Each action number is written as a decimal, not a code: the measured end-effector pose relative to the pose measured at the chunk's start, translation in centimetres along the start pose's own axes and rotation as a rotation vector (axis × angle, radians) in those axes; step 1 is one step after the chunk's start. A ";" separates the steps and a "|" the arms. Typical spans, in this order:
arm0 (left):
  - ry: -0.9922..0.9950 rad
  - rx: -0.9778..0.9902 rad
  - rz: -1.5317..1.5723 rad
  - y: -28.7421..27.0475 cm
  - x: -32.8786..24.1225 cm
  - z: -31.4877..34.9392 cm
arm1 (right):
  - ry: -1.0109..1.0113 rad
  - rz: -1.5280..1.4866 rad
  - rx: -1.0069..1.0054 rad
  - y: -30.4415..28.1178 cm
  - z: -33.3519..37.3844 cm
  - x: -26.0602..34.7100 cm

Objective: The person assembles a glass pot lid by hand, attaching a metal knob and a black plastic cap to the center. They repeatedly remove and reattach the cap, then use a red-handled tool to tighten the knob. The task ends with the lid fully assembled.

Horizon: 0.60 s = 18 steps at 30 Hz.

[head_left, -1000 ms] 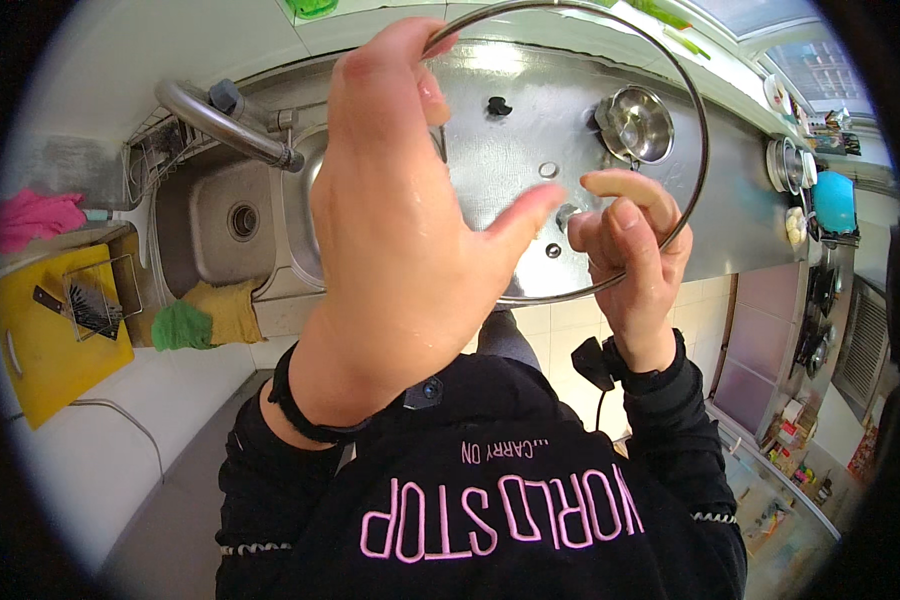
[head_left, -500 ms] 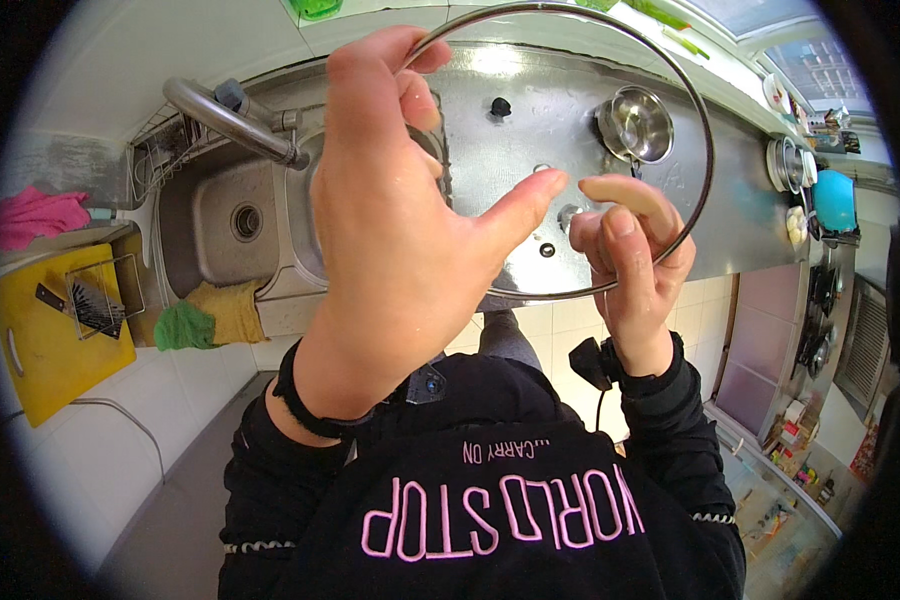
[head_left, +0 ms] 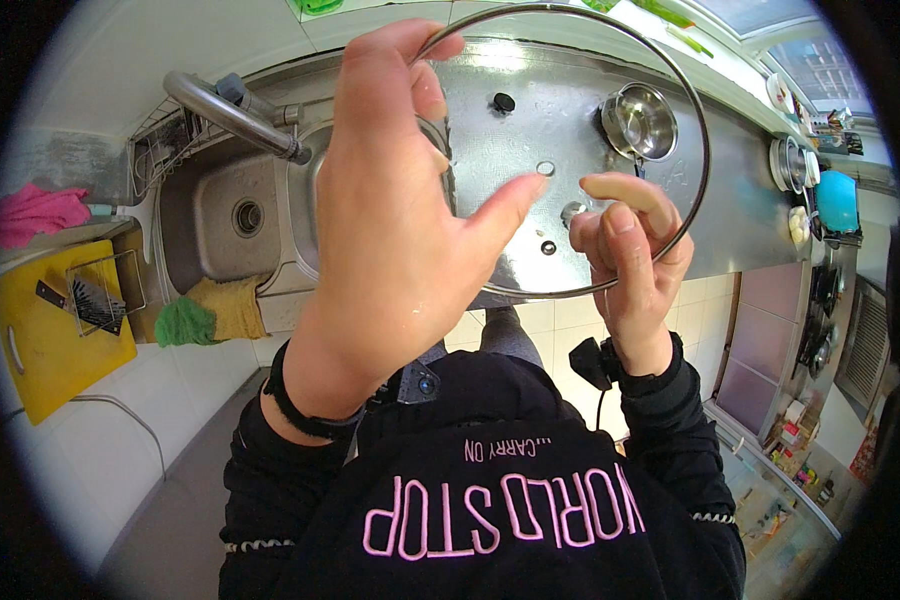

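A clear round pot lid with a thin metal rim [head_left: 708,150] is held up between my hands, over the steel counter. My left hand [head_left: 390,190] has its fingers curled round the rim at the upper left, with the thumb stretched toward a small ring [head_left: 545,168] near the lid's middle. Lower right, my right hand [head_left: 635,235] grips the rim, its fingers bent. Close to its fingertips is a small silvery piece [head_left: 573,212]; whether it is held or lies below, I cannot tell. A black knob [head_left: 503,103] and a small dark washer [head_left: 548,248] lie on the counter.
A small steel pan [head_left: 640,122] stands on the steel counter [head_left: 735,200]. To the left are a sink [head_left: 205,245], a curved faucet [head_left: 230,115], green and tan cloths [head_left: 225,300] and a yellow cutting board [head_left: 45,345] with a black-handled knife [head_left: 80,305].
My left hand has shifted slightly to the right, its thumb drawing back a little to the left. The lid is tilted very slightly differently; my right hand has hardly moved.
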<state>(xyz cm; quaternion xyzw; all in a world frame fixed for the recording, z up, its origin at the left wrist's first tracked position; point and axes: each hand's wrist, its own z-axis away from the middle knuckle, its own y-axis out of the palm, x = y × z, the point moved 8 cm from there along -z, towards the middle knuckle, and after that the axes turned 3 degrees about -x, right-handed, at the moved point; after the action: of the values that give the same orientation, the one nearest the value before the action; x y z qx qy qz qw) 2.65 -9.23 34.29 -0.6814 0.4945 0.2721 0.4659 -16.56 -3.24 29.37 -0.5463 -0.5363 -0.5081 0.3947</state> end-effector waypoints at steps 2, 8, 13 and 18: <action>0.008 0.005 -0.057 0.0 -0.3 0.3 | -0.014 0.026 0.014 0.1 0.0 0.1; -0.090 0.045 0.095 0.6 1.4 0.0 | 0.035 0.030 -0.002 -0.4 -0.1 -0.5; -0.120 0.066 0.045 0.7 1.7 0.4 | 0.072 -0.005 0.010 -0.4 -0.2 -1.0; -0.056 -0.046 -0.093 0.5 0.8 0.5 | 0.037 0.091 -0.026 -0.1 0.3 -0.8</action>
<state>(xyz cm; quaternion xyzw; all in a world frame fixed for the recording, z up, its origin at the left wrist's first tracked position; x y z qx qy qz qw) 2.56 -9.14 33.22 -0.7063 0.4427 0.2803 0.4761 -16.53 -3.12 28.51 -0.5657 -0.4968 -0.5066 0.4202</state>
